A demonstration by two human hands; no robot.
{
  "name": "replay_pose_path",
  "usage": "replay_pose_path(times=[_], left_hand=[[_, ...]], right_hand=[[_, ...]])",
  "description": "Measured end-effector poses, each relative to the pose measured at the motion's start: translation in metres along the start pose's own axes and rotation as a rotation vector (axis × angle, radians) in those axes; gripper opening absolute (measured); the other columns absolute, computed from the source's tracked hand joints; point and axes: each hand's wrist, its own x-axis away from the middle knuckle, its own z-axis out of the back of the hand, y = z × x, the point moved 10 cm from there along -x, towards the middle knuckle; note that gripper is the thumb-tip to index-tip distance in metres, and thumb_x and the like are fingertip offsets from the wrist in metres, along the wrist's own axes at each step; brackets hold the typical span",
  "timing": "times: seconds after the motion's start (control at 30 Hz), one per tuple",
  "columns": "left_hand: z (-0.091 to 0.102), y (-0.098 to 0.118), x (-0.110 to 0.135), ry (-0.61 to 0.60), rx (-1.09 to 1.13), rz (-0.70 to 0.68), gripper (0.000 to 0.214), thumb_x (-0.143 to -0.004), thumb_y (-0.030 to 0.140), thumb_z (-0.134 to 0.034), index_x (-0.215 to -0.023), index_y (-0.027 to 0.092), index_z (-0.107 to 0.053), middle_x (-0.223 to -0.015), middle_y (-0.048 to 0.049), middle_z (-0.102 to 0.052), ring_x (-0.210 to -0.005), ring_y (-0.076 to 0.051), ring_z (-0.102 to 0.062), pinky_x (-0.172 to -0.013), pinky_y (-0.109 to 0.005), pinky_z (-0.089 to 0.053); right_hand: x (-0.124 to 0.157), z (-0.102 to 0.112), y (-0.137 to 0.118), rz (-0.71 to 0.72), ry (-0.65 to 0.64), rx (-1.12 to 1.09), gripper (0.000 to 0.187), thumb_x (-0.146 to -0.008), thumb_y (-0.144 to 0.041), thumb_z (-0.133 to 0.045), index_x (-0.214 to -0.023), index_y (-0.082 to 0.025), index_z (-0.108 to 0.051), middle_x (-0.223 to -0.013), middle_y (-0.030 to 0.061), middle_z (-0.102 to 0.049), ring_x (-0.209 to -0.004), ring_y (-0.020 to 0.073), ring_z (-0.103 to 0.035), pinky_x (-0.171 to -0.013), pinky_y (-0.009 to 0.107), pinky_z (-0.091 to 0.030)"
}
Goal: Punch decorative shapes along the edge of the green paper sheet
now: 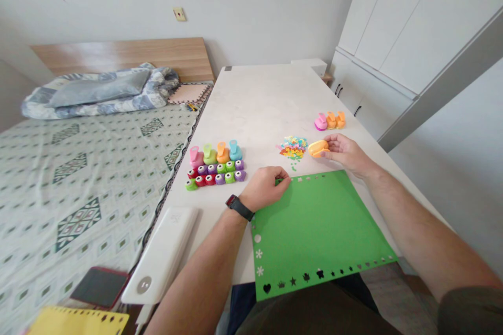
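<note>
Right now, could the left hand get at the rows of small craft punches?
Probably yes: the left hand is at the corner of the green paper sheet, and the small craft punches sit just beside it on the white table, with nothing visible between them.

The table point(255, 99) stood right of a bed point(98, 178), with a phone point(100, 287) on the bed's near end. On the table, a sheet of card point(318, 230) lay near and right, and a block of craft punches point(216, 167) stood left of its far edge. Beyond the sheet lay a heap of paper cutouts point(293, 149), with three more punches point(328, 121) farther right. The left hand point(263, 188) lay at the sheet's far edge; the right hand point(346, 154) held a punch point(318, 148) just right of the heap.
</note>
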Motion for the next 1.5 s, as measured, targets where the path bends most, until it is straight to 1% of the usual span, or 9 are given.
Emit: replay_pose_path(times=[0.1, 0.17, 0.33, 0.57, 0.8, 0.97, 1.07, 1.3, 1.5], left_hand=[[0.001, 0.001, 0.0, -0.001, 0.0, 0.002, 0.02, -0.093, 0.028, -0.057, -0.085, 0.018, -0.072, -0.084, -0.0021, -0.075, -0.076, -0.014, -0.066, -0.07, -0.027, -0.045], [0.001, 0.001, 0.0, -0.001, -0.001, 0.006, 0.02, -0.092, 0.028, -0.057, -0.085, 0.018, -0.072, -0.084, -0.0022, -0.075, -0.076, -0.015, -0.066, -0.069, -0.027, -0.045], [0.001, 0.001, 0.0, -0.003, -0.003, 0.011, 0.02, -0.093, 0.029, -0.057, -0.086, 0.018, -0.072, -0.085, -0.0023, -0.075, -0.076, -0.015, -0.066, -0.07, -0.027, -0.046], [0.002, 0.001, 0.0, 0.004, -0.001, -0.001, 0.02, -0.093, 0.029, -0.057, -0.084, 0.017, -0.071, -0.083, -0.0025, -0.075, -0.075, -0.014, -0.065, -0.069, -0.026, -0.045], [0.002, 0.001, 0.0, -0.002, -0.007, -0.005, 0.021, -0.093, 0.028, -0.056, -0.085, 0.017, -0.071, -0.083, -0.0029, -0.075, -0.074, -0.015, -0.065, -0.067, -0.026, -0.044], [0.001, 0.0, 0.0, 0.001, -0.003, -0.004, 0.021, -0.094, 0.029, -0.056, -0.085, 0.018, -0.072, -0.084, -0.0034, -0.075, -0.075, -0.015, -0.065, -0.068, -0.026, -0.045], [0.001, -0.001, 0.0, -0.002, -0.006, 0.001, 0.021, -0.094, 0.029, -0.056, -0.085, 0.018, -0.072, -0.083, -0.0034, -0.075, -0.074, -0.015, -0.065, -0.068, -0.026, -0.046], [0.001, -0.001, 0.0, -0.011, -0.003, 0.013, 0.021, -0.093, 0.029, -0.056, -0.086, 0.018, -0.072, -0.086, -0.0034, -0.076, -0.077, -0.015, -0.066, -0.07, -0.026, -0.045], [0.002, 0.0, 0.001, -0.001, -0.008, 0.01, 0.02, -0.093, 0.029, -0.057, -0.085, 0.017, -0.072, -0.085, -0.0032, -0.076, -0.076, -0.015, -0.066, -0.068, -0.026, -0.044]], right_hand=[[0.001, 0.005, 0.001, -0.026, 0.065, 0.001, 0.053, -0.067, -0.038, -0.091, -0.109, -0.022, -0.065, -0.111, 0.0065, -0.074, -0.097, 0.0209, -0.071, -0.09, 0.035, -0.056], [0.001, 0.006, 0.002, -0.037, 0.091, -0.07, 0.047, -0.069, -0.039, -0.09, -0.107, -0.021, -0.067, -0.109, 0.0069, -0.075, -0.095, 0.0208, -0.072, -0.084, 0.034, -0.057], [0.001, -0.005, 0.005, -0.144, 0.033, -0.355, 0.031, -0.085, -0.042, -0.077, -0.105, -0.019, -0.072, -0.113, 0.0112, -0.077, -0.095, 0.0213, -0.074, -0.077, 0.03, -0.058], [0.003, -0.009, 0.013, -0.335, 0.021, -0.547, 0.035, -0.096, -0.047, -0.059, -0.108, -0.018, -0.073, -0.112, 0.0108, -0.078, -0.093, 0.0211, -0.076, -0.07, 0.028, -0.06], [0.006, -0.012, 0.019, -0.425, -0.002, -0.624, 0.041, -0.095, -0.053, -0.056, -0.102, -0.016, -0.071, -0.085, 0.0091, -0.077, -0.079, 0.0211, -0.076, -0.064, 0.029, -0.06], [0.006, -0.013, 0.019, -0.445, -0.039, -0.577, 0.047, -0.095, -0.06, -0.05, -0.097, -0.016, -0.069, -0.081, 0.012, -0.076, -0.07, 0.0231, -0.074, -0.061, 0.033, -0.059], [0.006, -0.014, 0.02, -0.457, -0.043, -0.609, 0.047, -0.095, -0.06, -0.049, -0.094, -0.017, -0.068, -0.078, 0.0109, -0.074, -0.063, 0.0213, -0.07, -0.06, 0.033, -0.057], [0.008, -0.019, 0.022, -0.488, -0.075, -0.732, 0.043, -0.091, -0.059, -0.055, -0.094, -0.018, -0.067, -0.073, 0.0072, -0.071, -0.055, 0.0169, -0.06, -0.057, 0.031, -0.053], [0.007, -0.021, 0.018, -0.449, -0.104, -0.697, 0.04, -0.088, -0.06, -0.058, -0.092, -0.021, -0.065, -0.071, 0.0054, -0.069, -0.05, 0.0159, -0.054, -0.056, 0.032, -0.049]])
